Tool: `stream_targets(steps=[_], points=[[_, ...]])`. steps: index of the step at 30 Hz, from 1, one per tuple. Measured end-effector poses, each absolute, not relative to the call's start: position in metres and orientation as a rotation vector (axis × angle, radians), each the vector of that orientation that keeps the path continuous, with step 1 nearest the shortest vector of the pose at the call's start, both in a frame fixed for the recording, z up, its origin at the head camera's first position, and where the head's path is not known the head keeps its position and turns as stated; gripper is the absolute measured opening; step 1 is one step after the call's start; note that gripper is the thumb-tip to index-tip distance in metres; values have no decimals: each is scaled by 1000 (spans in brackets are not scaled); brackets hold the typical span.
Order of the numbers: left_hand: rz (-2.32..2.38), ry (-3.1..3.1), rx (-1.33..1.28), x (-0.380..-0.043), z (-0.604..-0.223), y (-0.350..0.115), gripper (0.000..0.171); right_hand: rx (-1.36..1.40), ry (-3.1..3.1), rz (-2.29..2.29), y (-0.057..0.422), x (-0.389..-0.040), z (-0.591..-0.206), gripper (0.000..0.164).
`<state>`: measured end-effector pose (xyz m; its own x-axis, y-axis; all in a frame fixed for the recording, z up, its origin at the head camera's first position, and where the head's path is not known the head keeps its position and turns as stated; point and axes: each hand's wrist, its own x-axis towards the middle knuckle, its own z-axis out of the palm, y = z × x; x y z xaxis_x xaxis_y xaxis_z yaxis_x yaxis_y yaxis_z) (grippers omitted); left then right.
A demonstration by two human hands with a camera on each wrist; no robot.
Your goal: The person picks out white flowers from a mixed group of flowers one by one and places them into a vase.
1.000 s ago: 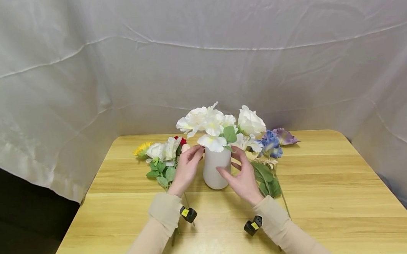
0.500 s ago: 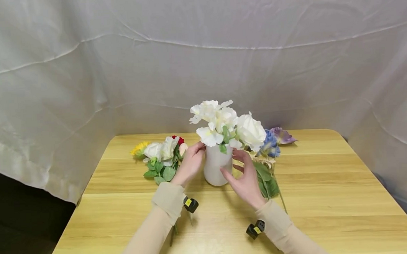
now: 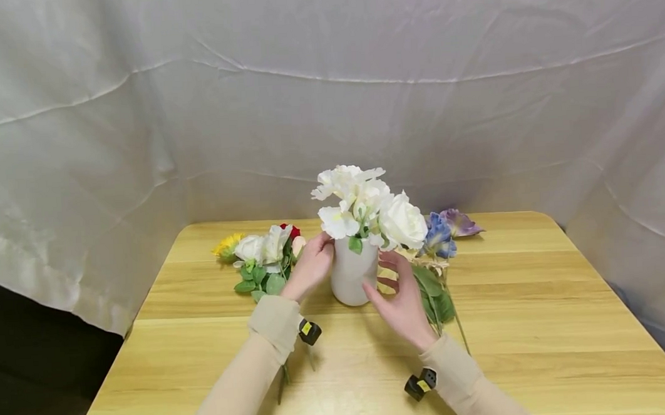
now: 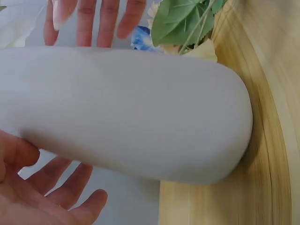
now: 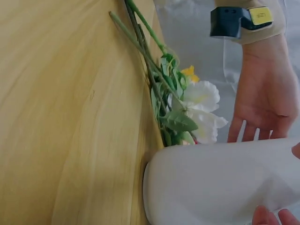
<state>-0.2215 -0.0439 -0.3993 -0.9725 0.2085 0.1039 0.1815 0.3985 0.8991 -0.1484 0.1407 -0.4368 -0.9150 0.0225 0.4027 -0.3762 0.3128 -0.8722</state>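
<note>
A white vase stands upright on the table with white flowers in its mouth, a large white rose leaning out to the right. My left hand holds the vase at its upper left side. In the left wrist view its thumb meets the wall and other fingers reach behind. On the opposite side, my right hand is loosely cupped beside the vase, fingers spread and thumb near its front edge. The right fingers extend toward the wall in the left wrist view.
Left of the vase lie a yellow flower, white flowers and a red flower, stems toward the front. To the right lie a blue flower, a purple flower and green leaves. Grey cloth hangs behind the table.
The white flowers have turned with the vase: the large rose has come forward and inward, and the left blooms have swung right. My right thumb has slid from the vase's front toward its edge.
</note>
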Motion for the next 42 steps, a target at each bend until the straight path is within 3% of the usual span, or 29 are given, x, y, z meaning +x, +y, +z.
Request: stream_targets(steps=[12,23,42], points=[[1485,2955,396,-196,-379,-99,38,387,-2027,2007,135,-128,-420,34],[1223,3196,218,-171,-391,-143,23,521,-2146,2245,116,-126,-416,43],[941,3141,-66,-161,-433,-141,18,350,-2174,2498,90,-132,-429,48]])
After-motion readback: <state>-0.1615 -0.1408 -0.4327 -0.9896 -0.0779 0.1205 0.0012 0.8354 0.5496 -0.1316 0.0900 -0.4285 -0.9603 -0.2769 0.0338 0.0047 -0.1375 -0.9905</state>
